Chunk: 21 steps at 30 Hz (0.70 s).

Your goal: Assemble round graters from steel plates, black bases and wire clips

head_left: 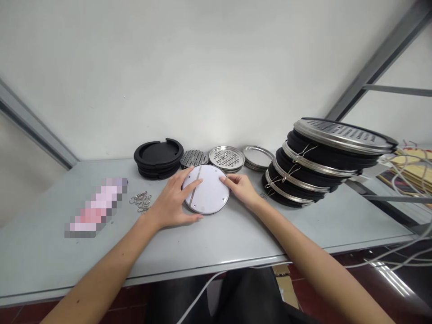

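A round white-faced disc point(211, 191) with a thin metal rim and small holes near its edge is between my hands, tilted toward me above the table. My left hand point(173, 198) spans its left side, one finger lying across the face and the thumb by the lower edge. At the right edge, my right hand point(241, 186) pinches the disc, thumb on top and the other fingers hidden behind. Just beyond lie a dark grater plate point(194, 158), a stack of perforated metal discs point(227, 157) and a stack of plain metal discs point(258, 157).
Black ring-shaped holders point(158, 155) are stacked at the back left. Small wire clips point(141, 201) lie nearer, beside a blurred-out item point(97, 209). On the right leans a tall stack of black lidded containers point(303, 175) with wire clasps and a grater top. White cables point(411, 175) hang by the frame.
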Motion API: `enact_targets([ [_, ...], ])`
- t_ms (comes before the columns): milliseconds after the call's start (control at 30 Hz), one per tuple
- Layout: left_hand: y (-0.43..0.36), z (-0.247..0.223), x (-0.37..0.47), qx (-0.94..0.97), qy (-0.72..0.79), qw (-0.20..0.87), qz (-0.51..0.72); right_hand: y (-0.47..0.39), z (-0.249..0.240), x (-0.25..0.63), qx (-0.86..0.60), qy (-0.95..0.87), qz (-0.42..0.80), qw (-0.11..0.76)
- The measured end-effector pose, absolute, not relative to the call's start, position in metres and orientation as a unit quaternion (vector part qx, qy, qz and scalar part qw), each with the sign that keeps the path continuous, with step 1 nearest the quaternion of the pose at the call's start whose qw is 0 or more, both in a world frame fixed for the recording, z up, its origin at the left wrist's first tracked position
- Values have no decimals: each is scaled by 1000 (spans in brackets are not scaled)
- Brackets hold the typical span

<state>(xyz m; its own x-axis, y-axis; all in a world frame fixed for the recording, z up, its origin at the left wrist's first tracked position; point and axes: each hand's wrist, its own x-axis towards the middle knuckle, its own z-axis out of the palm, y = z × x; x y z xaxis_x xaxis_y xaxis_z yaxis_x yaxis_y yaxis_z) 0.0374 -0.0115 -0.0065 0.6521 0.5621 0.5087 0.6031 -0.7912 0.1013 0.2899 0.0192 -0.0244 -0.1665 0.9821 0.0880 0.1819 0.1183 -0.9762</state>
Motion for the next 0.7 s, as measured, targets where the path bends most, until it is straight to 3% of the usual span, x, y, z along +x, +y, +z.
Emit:
enact_targets([
  [300,-9,-17,38,-925,-338,-46,-166,14,-27,289,-556,-723,236,334],
  [700,-8,-18,34,-910,-359,-96,-184,13,-27,290,-544,-736,241,324],
])
